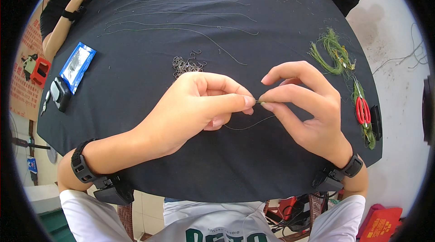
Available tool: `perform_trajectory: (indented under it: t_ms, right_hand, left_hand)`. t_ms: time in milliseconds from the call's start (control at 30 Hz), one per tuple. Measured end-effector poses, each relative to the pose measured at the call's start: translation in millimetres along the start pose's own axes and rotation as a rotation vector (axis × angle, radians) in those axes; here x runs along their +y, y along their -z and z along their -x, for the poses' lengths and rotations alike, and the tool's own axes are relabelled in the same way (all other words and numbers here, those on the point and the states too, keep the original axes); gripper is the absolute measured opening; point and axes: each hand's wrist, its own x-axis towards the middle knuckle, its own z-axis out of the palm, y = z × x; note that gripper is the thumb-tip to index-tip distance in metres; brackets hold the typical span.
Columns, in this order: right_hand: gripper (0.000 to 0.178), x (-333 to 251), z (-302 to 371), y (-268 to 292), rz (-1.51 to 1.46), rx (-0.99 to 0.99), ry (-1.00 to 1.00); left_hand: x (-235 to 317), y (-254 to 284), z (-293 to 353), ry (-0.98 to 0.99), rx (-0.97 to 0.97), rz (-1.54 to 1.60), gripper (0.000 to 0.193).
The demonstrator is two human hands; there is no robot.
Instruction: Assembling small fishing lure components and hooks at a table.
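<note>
In front of my chest both hands meet over the black cloth. My left hand (199, 106) pinches thumb against fingers, and a short bit of thin greenish line sticks out toward the other hand. My right hand (312, 106) holds that line between thumb and forefinger, its other fingers lifted and curved. Below, a slack stretch of the fishing line (249, 128) sags between the hands. Whether a hook is inside my left fingers is hidden. Just beyond my left hand lies a pile of small metal fish hooks (185, 65), partly covered by it.
Several lengths of line (181, 29) lie across the far cloth. At right are green line bundles (334, 54) and red-handled scissors (362, 110). A blue packet (78, 67), a black-and-white device (60, 93) and small snips (45, 102) sit left. Two people work at the far edge.
</note>
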Motion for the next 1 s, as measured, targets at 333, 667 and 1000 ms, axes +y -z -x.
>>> perform_trajectory:
  t_ms: [333,667,1000]
  right_hand:
    - [0.016,1.4,1.3,-3.6,0.025,0.106,0.056]
    - [0.018,2.5,1.1,0.6,0.028,-0.003,0.090]
    - [0.020,0.3,7.6,-0.1,-0.431,-0.089,-0.393]
  left_hand:
    - [0.4,-0.2,0.2,0.019,-0.005,0.022,0.012]
    - [-0.1,-0.8,0.3,0.008,-0.013,0.003,0.012]
    - [-1.7,-4.1,2.1,-0.230,0.063,-0.208,0.013]
